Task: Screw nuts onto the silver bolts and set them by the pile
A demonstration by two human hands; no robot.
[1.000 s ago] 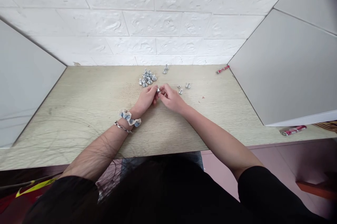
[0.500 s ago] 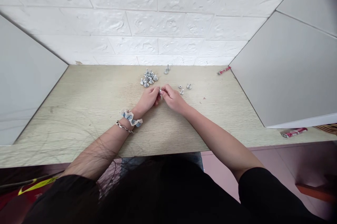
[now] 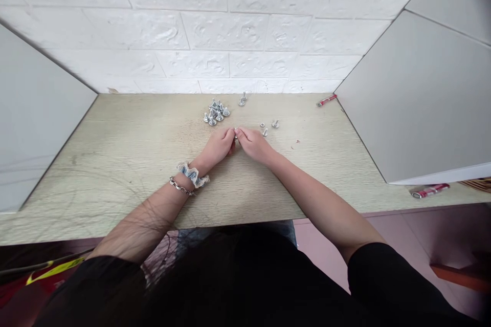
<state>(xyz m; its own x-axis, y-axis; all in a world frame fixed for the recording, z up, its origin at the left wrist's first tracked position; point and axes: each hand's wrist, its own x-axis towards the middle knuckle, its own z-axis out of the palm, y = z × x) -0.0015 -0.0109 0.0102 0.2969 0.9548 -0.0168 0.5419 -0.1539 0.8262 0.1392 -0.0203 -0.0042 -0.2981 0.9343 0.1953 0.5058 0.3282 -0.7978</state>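
My left hand (image 3: 219, 145) is closed in a pinch just above the tabletop. Against its fingertips, my right hand (image 3: 253, 144) is closed too, thumb and fingers pressed together. Between them shows a bit of a small silvery bolt (image 3: 236, 136), mostly hidden by the fingers. Just beyond my left hand lies a pile of silvery bolts (image 3: 217, 112) with wide round bases, several with shanks pointing up. Right of my right hand are a nut (image 3: 262, 125), a thin bolt (image 3: 265, 133) and a bolt with a wide washer (image 3: 275, 124).
Two bolts (image 3: 242, 101) stand near the white brick-pattern wall (image 3: 249, 68). A red battery-like cylinder (image 3: 326, 101) lies by the right grey panel (image 3: 429, 102); another red cylinder (image 3: 430, 191) is near the front right edge. A grey panel (image 3: 34, 122) bounds the left side of the wooden tabletop (image 3: 134, 137).
My fingertips have drawn closer together, and the right thumb now lies over the small bolt, which shows less than before. The pile and loose parts stay put; the view shifts slightly.
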